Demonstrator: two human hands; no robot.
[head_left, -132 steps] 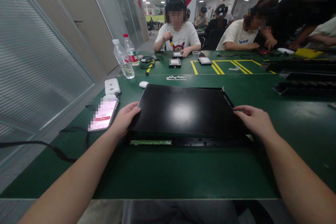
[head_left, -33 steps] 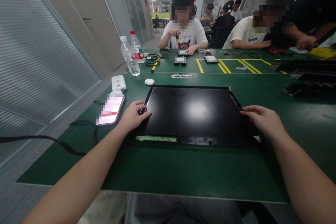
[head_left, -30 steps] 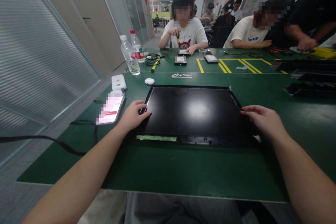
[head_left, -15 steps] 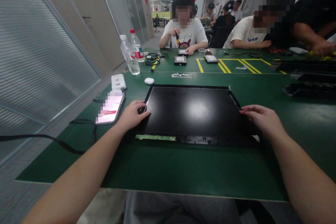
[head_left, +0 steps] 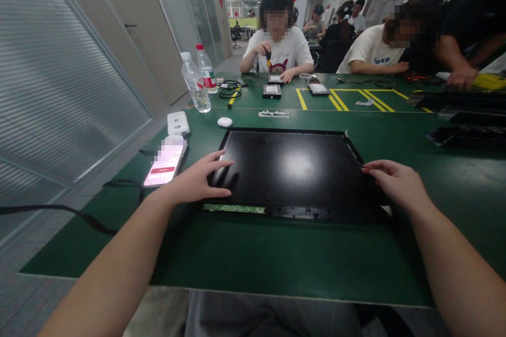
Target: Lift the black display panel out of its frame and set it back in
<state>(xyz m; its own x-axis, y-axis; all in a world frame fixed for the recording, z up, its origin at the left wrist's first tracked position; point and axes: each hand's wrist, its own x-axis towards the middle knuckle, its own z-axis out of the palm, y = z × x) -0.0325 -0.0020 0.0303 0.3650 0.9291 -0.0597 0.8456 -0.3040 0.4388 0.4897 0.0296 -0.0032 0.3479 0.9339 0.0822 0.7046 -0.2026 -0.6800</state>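
A large black display panel (head_left: pixel 292 168) lies flat in its frame on the green table (head_left: pixel 276 253), with a green circuit strip (head_left: pixel 233 209) along its near edge. My left hand (head_left: pixel 197 181) rests flat on the panel's near left corner, fingers stretched out and spread. At the panel's right edge my right hand (head_left: pixel 395 184) lies palm down, its fingers curled over that edge.
A lit phone (head_left: pixel 163 163) and a white power bank (head_left: pixel 177 122) lie left of the panel, with a black cable (head_left: pixel 79 216) trailing off. Two water bottles (head_left: pixel 195 84) stand further back. Across the table, seated people work on small drives (head_left: pixel 272 90). Dark parts (head_left: pixel 462 134) lie at the right.
The panel, raised off the frame at first, now lies flat in it. In the last half second my left hand opened and slid onto the panel's surface. My right hand has stayed put.
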